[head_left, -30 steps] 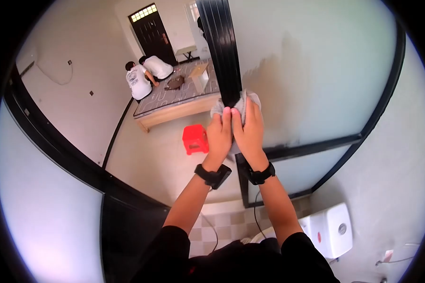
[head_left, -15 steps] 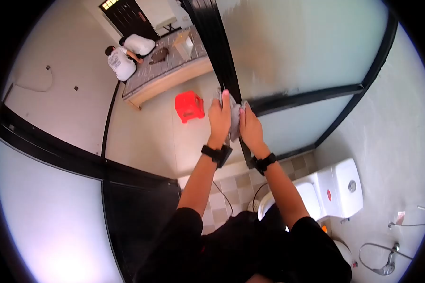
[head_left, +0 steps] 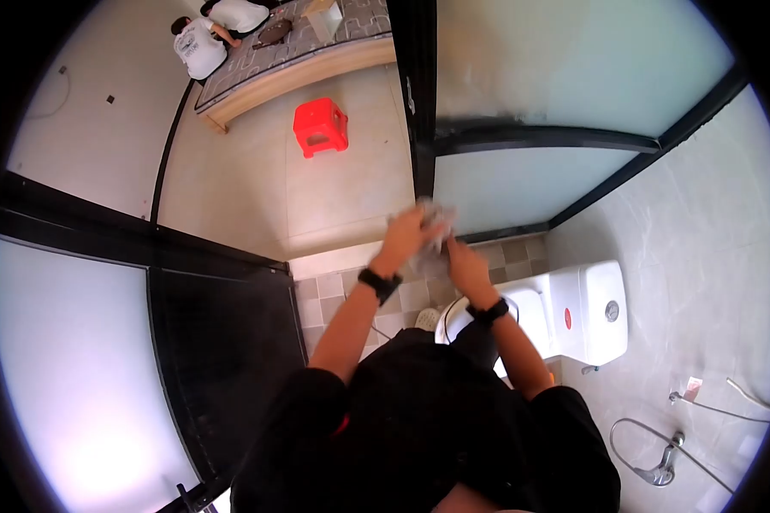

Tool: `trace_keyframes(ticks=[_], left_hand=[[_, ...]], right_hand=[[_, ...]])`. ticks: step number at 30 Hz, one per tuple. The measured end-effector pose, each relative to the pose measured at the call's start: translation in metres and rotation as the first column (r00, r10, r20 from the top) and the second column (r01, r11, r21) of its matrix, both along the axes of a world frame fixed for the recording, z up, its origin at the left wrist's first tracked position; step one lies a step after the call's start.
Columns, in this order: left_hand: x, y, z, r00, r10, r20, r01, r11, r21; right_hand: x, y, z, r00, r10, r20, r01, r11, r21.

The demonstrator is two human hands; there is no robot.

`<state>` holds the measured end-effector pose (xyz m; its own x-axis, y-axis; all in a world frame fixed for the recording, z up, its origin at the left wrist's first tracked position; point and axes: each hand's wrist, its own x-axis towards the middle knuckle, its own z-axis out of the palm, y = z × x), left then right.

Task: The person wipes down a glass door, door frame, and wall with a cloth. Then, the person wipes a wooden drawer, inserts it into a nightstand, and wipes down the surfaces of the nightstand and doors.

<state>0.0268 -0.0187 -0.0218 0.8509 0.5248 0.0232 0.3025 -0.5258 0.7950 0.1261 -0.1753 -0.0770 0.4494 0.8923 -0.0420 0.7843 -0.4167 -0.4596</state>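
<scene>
A grey cloth [head_left: 432,256], smeared by motion, hangs between my two hands near the lower end of the black door post [head_left: 421,111]. My left hand [head_left: 405,238] is closed on its upper left part. On the right side of the cloth, my right hand [head_left: 469,269] is closed on its edge. Black bands circle both wrists. Frosted glass [head_left: 522,184] in a black frame stands beyond my right hand. Brown smudges show on the upper frosted pane [head_left: 565,68].
A white toilet [head_left: 586,312] is at the right, with a hand shower [head_left: 659,470] on the wall. A red stool [head_left: 321,126] stands beyond the doorway. Two people in white shirts [head_left: 201,50] are beside a low bed [head_left: 299,75]. A black door [head_left: 222,359] is at the left.
My hands and the cloth have moved down along the post, to its lower end. The view has tilted downward, so the stool, bed and people appear higher.
</scene>
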Motion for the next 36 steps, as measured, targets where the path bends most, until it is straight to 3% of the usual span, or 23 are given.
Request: trace_keyframes(ticks=[1,2,3,6,7,9,12,13,15,16,17,18,19,20,21,22,23,25,28,31,33,34,36], left_hand=[[-0.011,-0.013,-0.01,0.985,0.055,-0.164,-0.066,0.996,-0.064],[-0.023,-0.019,-0.027,0.994,0.069,-0.081,-0.083,0.979,-0.186],[-0.029,-0.02,-0.054,0.992,0.121,-0.02,-0.122,0.984,-0.126],[-0.044,-0.014,-0.03,0.971,0.24,-0.024,-0.241,0.964,-0.113],[-0.048,-0.009,-0.021,0.97,0.243,-0.032,-0.245,0.963,-0.117],[-0.043,0.018,0.005,0.938,0.319,0.138,-0.304,0.945,-0.12],[-0.021,0.054,0.068,0.891,0.346,0.294,-0.309,0.936,-0.166],[-0.011,0.06,0.098,0.829,0.366,0.423,-0.257,0.921,-0.294],[0.014,0.086,0.139,0.701,0.434,0.566,-0.341,0.901,-0.268],[0.035,0.103,0.151,0.607,0.436,0.664,-0.303,0.9,-0.313],[0.053,0.115,0.158,0.501,0.433,0.75,-0.26,0.901,-0.347],[0.061,0.117,0.159,0.5,0.426,0.754,-0.253,0.905,-0.343],[0.071,0.118,0.158,0.645,0.496,0.582,-0.348,0.868,-0.354],[0.083,0.118,0.156,0.746,0.551,0.375,-0.442,0.83,-0.34],[0.092,0.112,0.14,0.713,0.57,0.407,-0.447,0.818,-0.362],[0.098,0.104,0.12,0.677,0.585,0.447,-0.449,0.81,-0.378],[0.099,0.095,0.105,0.647,0.554,0.524,-0.46,0.832,-0.31],[0.1,0.1,0.104,0.61,0.514,0.603,-0.474,0.847,-0.242],[0.084,0.093,0.103,0.727,0.509,0.46,-0.421,0.86,-0.287],[0.083,0.089,0.104,0.718,0.513,0.471,-0.38,0.855,-0.353],[0.077,0.076,0.103,0.663,0.555,0.503,-0.376,0.827,-0.418],[0.068,0.071,0.102,0.67,0.556,0.493,-0.369,0.825,-0.428],[0.047,0.074,0.108,0.721,0.476,0.503,-0.192,0.835,-0.515]], right_hand=[[-0.004,-0.014,-0.016,0.998,-0.051,-0.033,0.053,0.998,0.033],[-0.006,-0.026,-0.028,0.993,-0.099,-0.066,0.103,0.992,0.069],[-0.005,-0.036,-0.035,0.992,-0.11,-0.064,0.12,0.979,0.162],[0.006,-0.032,-0.023,0.987,-0.14,-0.08,0.159,0.928,0.338],[0.009,-0.027,-0.007,0.984,-0.158,-0.08,0.177,0.889,0.422],[0.024,0.0,0.034,0.983,-0.17,-0.073,0.182,0.817,0.547],[0.046,0.049,0.131,0.977,-0.067,-0.201,0.195,0.653,0.732],[0.055,0.062,0.159,0.975,-0.051,-0.214,0.203,0.584,0.786],[0.074,0.083,0.214,0.989,-0.141,0.032,0.039,0.472,0.881],[0.081,0.087,0.234,0.988,-0.148,0.037,0.039,0.477,0.878],[0.086,0.091,0.251,0.93,-0.261,0.26,-0.059,0.591,0.804],[0.09,0.095,0.259,0.813,-0.335,0.477,-0.123,0.702,0.702],[0.095,0.099,0.251,0.807,-0.342,0.481,-0.124,0.699,0.704],[0.101,0.104,0.23,0.757,-0.306,0.577,-0.1,0.818,0.567],[0.108,0.111,0.205,0.706,-0.258,0.66,-0.061,0.906,0.419],[0.119,0.114,0.165,0.69,-0.218,0.69,-0.351,0.734,0.582],[0.112,0.121,0.133,0.694,-0.272,0.667,-0.359,0.672,0.648],[0.09,0.13,0.121,0.783,-0.291,0.549,-0.223,0.693,0.686],[0.072,0.146,0.112,0.841,-0.324,0.434,-0.094,0.702,0.706],[0.054,0.143,0.108,0.907,-0.312,0.284,0.009,0.689,0.725],[0.037,0.138,0.113,0.956,-0.291,0.046,0.171,0.675,0.717],[0.029,0.132,0.111,0.953,-0.3,0.047,0.18,0.684,0.707],[0.025,0.121,0.117,0.979,-0.172,-0.11,0.201,0.711,0.673]])
